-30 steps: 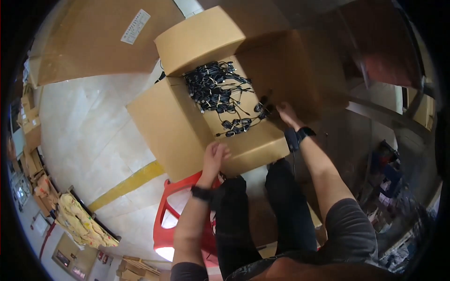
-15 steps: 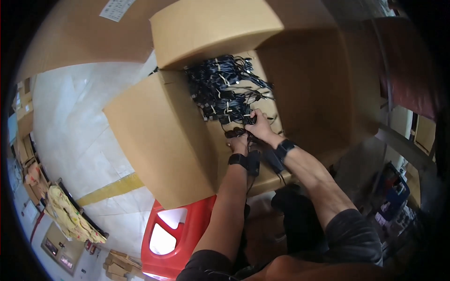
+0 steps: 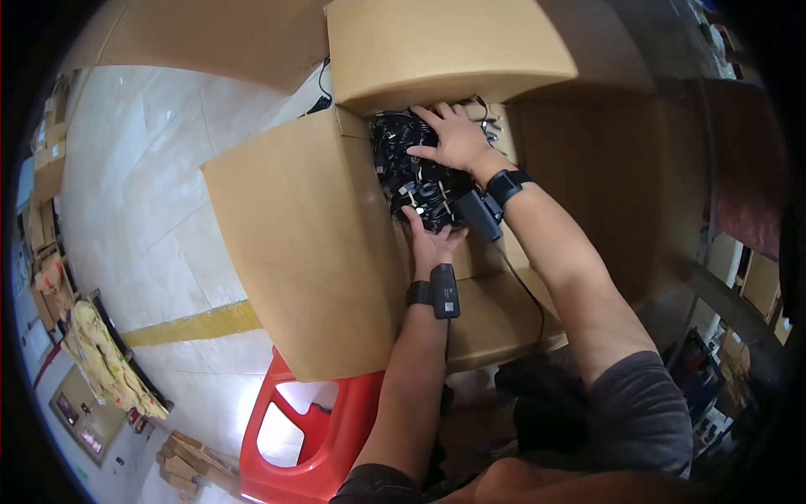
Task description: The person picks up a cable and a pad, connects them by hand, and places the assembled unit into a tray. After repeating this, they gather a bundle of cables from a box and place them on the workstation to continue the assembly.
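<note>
Bundled black cables [image 3: 420,168], tied with pale bands and showing metal plugs, lie massed inside an open cardboard box [image 3: 298,252]. My right hand [image 3: 457,143] rests with fingers spread on the far right part of the pile. At the pile's near edge, my left hand [image 3: 432,244] presses against the cables, thumb and fingers apart. Each wrist wears a black strap with a small dark device; the left device [image 3: 445,291] sits on top of the wrist, and the right device [image 3: 478,215] hangs beside the pile with a thin cord running from it.
Raised box flaps [image 3: 445,46] stand around the pile, with the deep brown box side [image 3: 588,185] to the right. A red plastic stool [image 3: 306,437] stands at the near left. Pale floor tiles with a yellow stripe [image 3: 193,323] lie left of the box.
My right hand has moved away from me, from the near edge of the cables to their far part. Both hands have opened out flat against the pile. The view has shifted slightly.
</note>
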`<action>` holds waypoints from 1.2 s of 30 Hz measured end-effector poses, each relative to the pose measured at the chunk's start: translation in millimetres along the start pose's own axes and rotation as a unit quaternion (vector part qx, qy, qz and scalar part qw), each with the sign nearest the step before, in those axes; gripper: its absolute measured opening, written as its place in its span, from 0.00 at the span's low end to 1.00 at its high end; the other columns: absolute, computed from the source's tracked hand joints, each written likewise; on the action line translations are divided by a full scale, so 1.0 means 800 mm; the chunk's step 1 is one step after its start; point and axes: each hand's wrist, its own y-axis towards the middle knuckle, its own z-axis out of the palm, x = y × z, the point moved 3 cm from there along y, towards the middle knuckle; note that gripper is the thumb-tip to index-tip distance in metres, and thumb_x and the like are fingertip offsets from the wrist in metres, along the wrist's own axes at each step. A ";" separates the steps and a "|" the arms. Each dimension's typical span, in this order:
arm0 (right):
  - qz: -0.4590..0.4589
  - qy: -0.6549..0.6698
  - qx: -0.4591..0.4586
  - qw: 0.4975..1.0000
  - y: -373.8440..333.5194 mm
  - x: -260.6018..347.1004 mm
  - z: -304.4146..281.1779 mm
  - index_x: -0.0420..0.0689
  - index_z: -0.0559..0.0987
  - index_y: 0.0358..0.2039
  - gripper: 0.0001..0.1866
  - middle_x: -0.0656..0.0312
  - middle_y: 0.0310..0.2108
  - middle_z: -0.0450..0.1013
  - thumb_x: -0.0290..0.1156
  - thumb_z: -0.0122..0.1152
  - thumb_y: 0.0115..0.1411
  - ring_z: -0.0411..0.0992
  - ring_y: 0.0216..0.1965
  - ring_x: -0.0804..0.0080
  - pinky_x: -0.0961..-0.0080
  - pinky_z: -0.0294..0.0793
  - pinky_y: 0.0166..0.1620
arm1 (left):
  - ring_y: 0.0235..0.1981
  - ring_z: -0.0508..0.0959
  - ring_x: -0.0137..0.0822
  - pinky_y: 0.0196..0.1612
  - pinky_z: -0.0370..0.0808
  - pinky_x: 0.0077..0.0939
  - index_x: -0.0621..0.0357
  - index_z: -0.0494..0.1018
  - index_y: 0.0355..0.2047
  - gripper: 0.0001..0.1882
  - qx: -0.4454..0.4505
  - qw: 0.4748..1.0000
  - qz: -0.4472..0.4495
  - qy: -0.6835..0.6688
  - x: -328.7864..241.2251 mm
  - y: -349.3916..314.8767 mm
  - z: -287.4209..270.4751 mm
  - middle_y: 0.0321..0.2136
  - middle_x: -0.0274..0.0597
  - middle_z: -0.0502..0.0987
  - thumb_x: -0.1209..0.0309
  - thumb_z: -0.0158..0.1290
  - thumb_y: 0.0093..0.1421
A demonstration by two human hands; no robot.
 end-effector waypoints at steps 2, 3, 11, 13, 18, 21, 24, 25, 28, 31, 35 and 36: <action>0.048 -0.049 0.127 0.990 0.012 -0.018 0.002 0.52 0.58 0.57 0.42 0.55 0.54 0.59 0.58 0.58 0.44 0.55 0.56 0.53 0.64 0.58 0.55 | 0.59 0.47 0.54 0.52 0.55 0.61 0.42 0.38 0.60 0.53 -0.006 0.998 0.017 -0.065 0.002 0.009 0.001 0.59 0.51 0.40 0.38 0.53 0.42; 0.103 0.094 0.248 0.959 0.015 -0.028 0.001 0.54 0.55 0.59 0.45 0.53 0.54 0.60 0.59 0.59 0.43 0.57 0.56 0.55 0.69 0.57 0.56 | 0.58 0.48 0.54 0.54 0.52 0.59 0.45 0.43 0.60 0.51 0.024 0.996 0.007 -0.086 -0.002 0.011 0.000 0.59 0.51 0.44 0.39 0.53 0.42; 0.185 0.430 0.279 0.838 -0.058 -0.062 0.014 0.44 0.65 0.53 0.35 0.56 0.45 0.69 0.45 0.64 0.46 0.66 0.45 0.70 0.77 0.64 0.49 | 0.58 0.52 0.50 0.57 0.49 0.58 0.51 0.48 0.59 0.45 0.090 0.992 -0.084 -0.020 -0.005 -0.010 0.010 0.58 0.47 0.52 0.41 0.50 0.48; 0.207 0.495 0.310 0.785 -0.092 -0.031 -0.016 0.43 0.68 0.50 0.30 0.58 0.43 0.70 0.43 0.62 0.49 0.67 0.43 0.72 0.77 0.65 0.47 | 0.58 0.53 0.49 0.57 0.49 0.59 0.51 0.48 0.59 0.40 0.165 0.980 -0.090 -0.060 -0.003 -0.034 0.004 0.59 0.43 0.50 0.43 0.46 0.52; 0.222 0.549 0.188 0.783 -0.184 0.011 -0.102 0.42 0.69 0.48 0.28 0.60 0.41 0.71 0.41 0.62 0.49 0.68 0.42 0.73 0.78 0.66 0.47 | 0.54 0.62 0.41 0.56 0.59 0.44 0.53 0.57 0.55 0.30 0.112 0.987 -0.053 0.098 -0.015 -0.127 0.027 0.53 0.41 0.62 0.48 0.39 0.59; 0.227 0.587 0.119 0.767 -0.235 0.061 -0.173 0.40 0.68 0.48 0.29 0.58 0.41 0.71 0.41 0.63 0.49 0.68 0.42 0.73 0.77 0.65 0.48 | 0.53 0.64 0.41 0.55 0.61 0.42 0.56 0.57 0.54 0.27 0.117 0.979 -0.067 0.155 -0.036 -0.200 0.044 0.52 0.42 0.64 0.51 0.36 0.61; 0.187 0.582 0.042 0.790 -0.292 0.121 -0.248 0.37 0.66 0.49 0.32 0.57 0.41 0.71 0.43 0.63 0.49 0.68 0.43 0.73 0.76 0.65 0.48 | 0.52 0.65 0.41 0.54 0.62 0.41 0.56 0.57 0.54 0.25 0.157 0.962 -0.066 0.212 -0.060 -0.297 0.055 0.52 0.43 0.64 0.54 0.33 0.63; 0.193 0.578 0.033 0.792 -0.315 0.144 -0.273 0.38 0.66 0.49 0.31 0.57 0.41 0.71 0.43 0.63 0.49 0.67 0.43 0.73 0.76 0.65 0.48 | 0.51 0.66 0.39 0.53 0.63 0.38 0.55 0.59 0.53 0.27 0.141 0.955 -0.066 0.252 -0.066 -0.345 0.066 0.51 0.42 0.65 0.50 0.33 0.61; 0.153 0.644 0.014 0.749 -0.364 0.235 -0.381 0.39 0.67 0.48 0.28 0.59 0.41 0.71 0.40 0.63 0.50 0.66 0.43 0.74 0.77 0.64 0.49 | 0.50 0.67 0.38 0.53 0.64 0.36 0.55 0.60 0.53 0.30 0.159 0.937 -0.010 0.311 -0.099 -0.490 0.106 0.50 0.40 0.66 0.46 0.33 0.60; 0.099 0.638 -0.038 0.763 -0.419 0.291 -0.485 0.42 0.69 0.48 0.25 0.62 0.41 0.71 0.37 0.62 0.51 0.66 0.42 0.77 0.77 0.64 0.49 | 0.51 0.66 0.40 0.54 0.62 0.38 0.56 0.58 0.54 0.26 0.241 0.912 -0.002 0.332 -0.106 -0.639 0.175 0.51 0.42 0.65 0.53 0.36 0.61; 0.080 0.628 -0.123 0.764 -0.535 0.353 -0.666 0.41 0.69 0.47 0.23 0.64 0.39 0.71 0.34 0.61 0.51 0.65 0.41 0.80 0.79 0.64 0.47 | 0.51 0.65 0.41 0.54 0.62 0.36 0.61 0.58 0.52 0.22 0.320 0.890 0.011 0.324 -0.071 -0.789 0.261 0.51 0.45 0.64 0.61 0.39 0.62; 0.078 0.609 -0.164 0.772 -0.565 0.359 -0.704 0.40 0.69 0.46 0.21 0.65 0.37 0.70 0.33 0.61 0.52 0.64 0.39 0.82 0.80 0.65 0.45 | 0.50 0.65 0.40 0.54 0.62 0.36 0.62 0.58 0.52 0.22 0.349 0.873 0.017 0.339 -0.061 -0.819 0.285 0.50 0.45 0.64 0.61 0.39 0.62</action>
